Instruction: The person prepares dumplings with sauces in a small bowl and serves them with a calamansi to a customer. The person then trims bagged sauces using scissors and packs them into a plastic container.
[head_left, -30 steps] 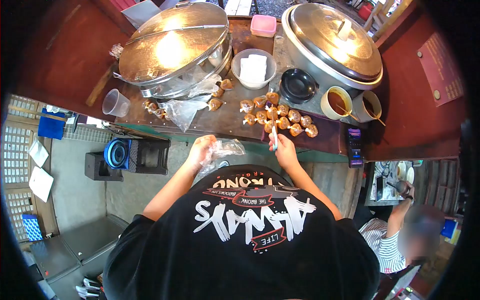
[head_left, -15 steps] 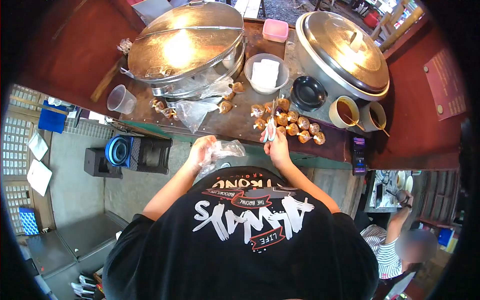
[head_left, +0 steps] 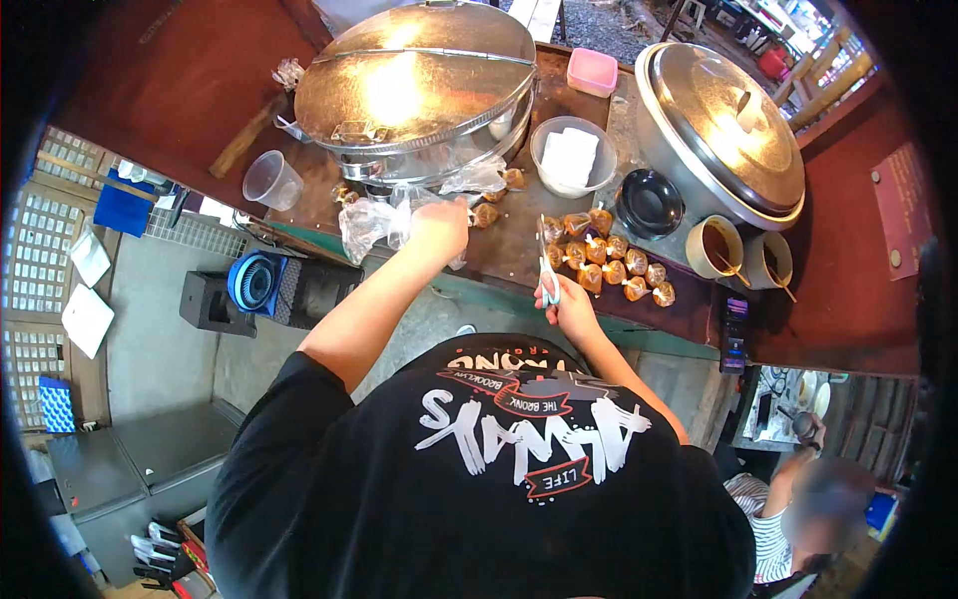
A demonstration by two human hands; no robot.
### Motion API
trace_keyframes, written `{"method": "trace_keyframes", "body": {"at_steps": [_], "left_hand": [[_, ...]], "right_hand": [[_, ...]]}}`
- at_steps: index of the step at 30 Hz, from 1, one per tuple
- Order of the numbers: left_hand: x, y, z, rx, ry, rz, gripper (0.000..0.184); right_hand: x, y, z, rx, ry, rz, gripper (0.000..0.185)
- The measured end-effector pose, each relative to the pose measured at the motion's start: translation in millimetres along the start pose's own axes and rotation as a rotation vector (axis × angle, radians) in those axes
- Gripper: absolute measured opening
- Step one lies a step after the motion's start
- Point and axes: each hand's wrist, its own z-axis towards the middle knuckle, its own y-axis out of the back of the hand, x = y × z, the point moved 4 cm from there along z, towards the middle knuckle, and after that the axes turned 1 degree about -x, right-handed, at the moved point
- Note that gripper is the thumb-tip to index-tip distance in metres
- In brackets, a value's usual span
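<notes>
My right hand (head_left: 571, 304) grips a pair of scissors (head_left: 548, 278) by the handles, blades pointing away from me. Beside the blades, several small knotted plastic bags of brown sauce (head_left: 591, 277) sit grouped on the counter. My left hand (head_left: 439, 232) reaches over the counter's front edge, its fingers curled; what is in them is hidden. Crumpled clear plastic bags (head_left: 367, 225) lie against it on the left. Just past its fingertips are a few more brown sauce bags (head_left: 486, 215).
A large lidded metal pot (head_left: 429, 90) stands behind my left hand, and another lidded pot (head_left: 714, 130) at right. Between them are a tub with white tissue (head_left: 571, 160) and a black bowl (head_left: 650, 204). Two sauce cups (head_left: 714, 248) hold sticks. A person (head_left: 768, 509) is at lower right.
My left hand, which held crumpled clear plastic near my body, has moved forward onto the counter among the bags. My right hand still holds the scissors. The view has shifted a little.
</notes>
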Motion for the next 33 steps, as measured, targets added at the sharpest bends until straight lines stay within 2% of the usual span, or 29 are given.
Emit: {"method": "trace_keyframes", "body": {"at_steps": [1, 4, 8, 14, 17, 24, 30, 33], "left_hand": [[1, -3, 5, 0.042, 0.009, 0.037, 0.02], [-7, 5, -1, 0.104, -0.014, -0.18, 0.022], [-16, 8, -22, 0.079, 0.044, -0.355, 0.023], [-4, -4, -43, 0.09, 0.064, -0.415, 0.026], [-2, -10, -48, 0.105, 0.082, -0.415, 0.027], [-10, -4, -49, 0.19, 0.106, -0.444, 0.026], [-9, -16, -48, 0.131, 0.071, -0.489, 0.025], [-9, -11, -47, 0.149, 0.065, -0.494, 0.027]], "right_hand": [[4, 0, -2, 0.025, -0.009, -0.022, 0.04], [8, -2, -9, 0.141, -0.066, -0.092, 0.039], [5, -7, -12, 0.222, -0.11, -0.144, 0.039], [-22, -15, 13, 0.29, -0.133, -0.172, 0.042], [-11, -24, 16, 0.334, -0.174, -0.209, 0.043], [-9, -37, 38, 0.293, -0.066, -0.171, 0.046], [-27, -38, 57, 0.273, -0.032, -0.216, 0.044], [-15, -39, 51, 0.19, 0.074, -0.266, 0.039]]}}
